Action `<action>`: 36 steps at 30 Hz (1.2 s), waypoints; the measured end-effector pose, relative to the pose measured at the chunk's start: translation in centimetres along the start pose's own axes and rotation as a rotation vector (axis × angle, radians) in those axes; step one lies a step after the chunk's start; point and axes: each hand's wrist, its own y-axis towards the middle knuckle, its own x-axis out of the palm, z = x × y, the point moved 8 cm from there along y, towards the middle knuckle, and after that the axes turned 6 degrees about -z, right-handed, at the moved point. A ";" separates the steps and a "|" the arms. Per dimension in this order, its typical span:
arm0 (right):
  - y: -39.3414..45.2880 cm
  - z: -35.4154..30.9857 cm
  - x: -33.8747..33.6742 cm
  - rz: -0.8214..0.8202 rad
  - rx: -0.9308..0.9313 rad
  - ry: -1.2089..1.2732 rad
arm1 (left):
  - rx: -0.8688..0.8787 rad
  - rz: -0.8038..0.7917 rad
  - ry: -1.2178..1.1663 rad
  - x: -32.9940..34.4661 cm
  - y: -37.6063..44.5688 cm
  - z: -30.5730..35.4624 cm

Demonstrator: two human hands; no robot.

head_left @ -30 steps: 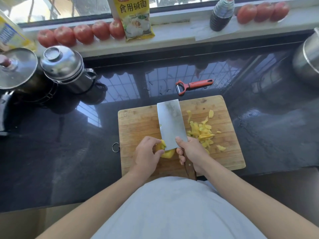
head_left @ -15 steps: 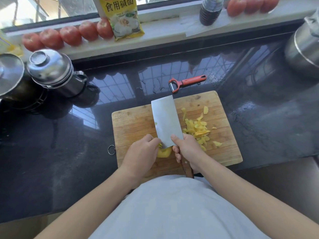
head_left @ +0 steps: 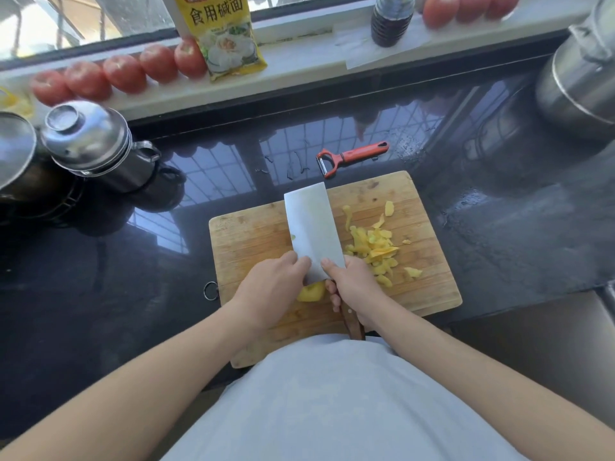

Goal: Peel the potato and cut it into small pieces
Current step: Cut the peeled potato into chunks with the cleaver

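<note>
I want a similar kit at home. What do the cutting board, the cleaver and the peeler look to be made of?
Cutting board: probably bamboo or wood, pale strips with visible grain, matte. Cleaver: bright, smooth steel-like blade; dark brown handle with rivets, likely wood. Peeler: orange-red handle, seemingly plastic, with a small metal blade.

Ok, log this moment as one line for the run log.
stage: cutting | right hand: grips cleaver | left hand: holds potato on cutting board | peeler: on counter

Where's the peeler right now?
The peeler lies on the dark counter just beyond the far edge of the cutting board, past the cleaver's tip.
</note>
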 end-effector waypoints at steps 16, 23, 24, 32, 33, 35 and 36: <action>-3.7 -2.8 -10.8 0.298 -0.067 0.088 | -0.763 0.159 -1.204 0.3 -3.5 -4.6; -8.2 -0.7 -16.4 0.407 -0.006 0.013 | -0.420 -0.136 -0.844 1.6 9.2 5.2; -8.6 -0.4 -17.0 0.404 -0.004 0.007 | -0.381 -0.173 -0.763 1.9 10.5 5.8; -8.8 -0.9 -19.6 0.307 0.003 -0.232 | -0.697 0.321 -0.647 -5.5 4.2 -4.8; -8.6 -1.2 -19.4 0.285 -0.004 -0.258 | -0.772 0.325 -0.651 -5.6 1.5 -5.7; -7.9 -1.9 -18.4 0.230 -0.021 -0.316 | -0.884 0.251 -0.657 -4.5 -3.0 -5.8; -7.5 -2.1 -17.8 0.202 -0.027 -0.353 | -0.932 0.205 -0.705 -3.1 -4.7 -5.4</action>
